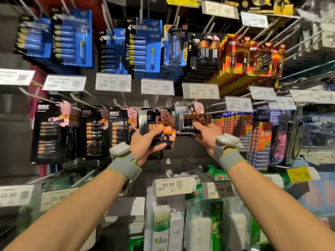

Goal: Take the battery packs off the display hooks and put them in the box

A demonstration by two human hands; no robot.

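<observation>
Indoor shop light, moderate and even, coming from above; no hard shadows. Sharpest at centre, where print on the black packs (155,124) reads cleanly. White price tags (113,82) are bright, near washed out. Glare streaks show on the blue blisters (72,38) and on the clear wrap (315,134) at far right. Left edge dim, grey, smeared. Lower third darker; low left tag (13,195) soft. Strong wide-angle bend: hooks (290,31) fan outward at top right, blurred.

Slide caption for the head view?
Left hand holds a battery pack; right hand grips a second pack at the hooks.
</observation>
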